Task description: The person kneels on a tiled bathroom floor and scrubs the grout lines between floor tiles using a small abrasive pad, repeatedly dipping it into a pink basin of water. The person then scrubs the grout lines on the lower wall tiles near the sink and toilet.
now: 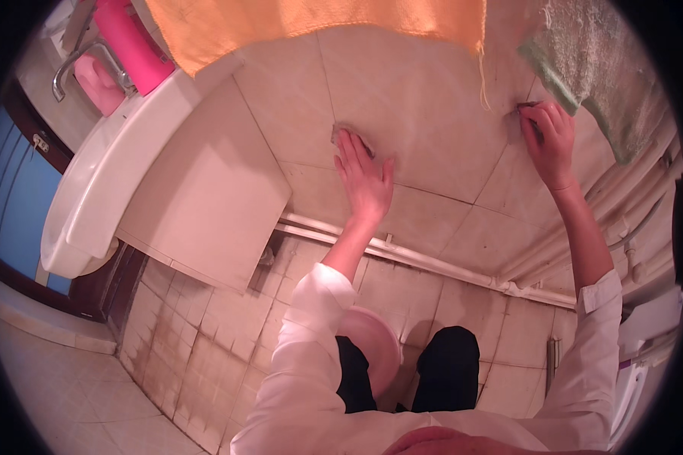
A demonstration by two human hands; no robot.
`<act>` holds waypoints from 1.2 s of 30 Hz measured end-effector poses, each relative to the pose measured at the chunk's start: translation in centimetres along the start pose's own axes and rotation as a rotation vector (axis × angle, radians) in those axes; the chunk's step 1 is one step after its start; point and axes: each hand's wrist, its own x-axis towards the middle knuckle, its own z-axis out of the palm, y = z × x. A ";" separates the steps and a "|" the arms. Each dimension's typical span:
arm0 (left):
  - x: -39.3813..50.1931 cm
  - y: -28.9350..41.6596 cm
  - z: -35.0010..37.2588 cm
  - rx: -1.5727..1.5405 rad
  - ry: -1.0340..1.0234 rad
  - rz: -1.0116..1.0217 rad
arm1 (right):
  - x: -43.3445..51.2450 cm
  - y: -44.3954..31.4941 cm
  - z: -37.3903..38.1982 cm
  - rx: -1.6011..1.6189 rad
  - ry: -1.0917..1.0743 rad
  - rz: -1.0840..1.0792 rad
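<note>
My left hand [365, 179] is pressed nearly flat to the beige tiled wall [427, 136], fingers pointing up. Under its fingertips is a small greyish pad [342, 128], mostly covered, its exact material unclear. Farther right, my right hand [551, 139] is raised against the same wall, just below a green-edged towel [586, 62]. Its thumb and fingers are bent around a small dark thing [528, 104], largely hidden by the hand and too blurred to name.
An orange towel [330, 23] hangs above. At left stands a white washbasin [131, 142] with a tap [60, 85] and pink bottles [131, 45]. White pipes [421, 253] run along the wall's foot. A pink plastic basin [384, 347] sits on the floor by my legs.
</note>
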 end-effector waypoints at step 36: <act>-3.8 8.3 4.9 0.026 -0.234 0.371 | -0.5 0.4 0.4 -0.049 0.006 -0.053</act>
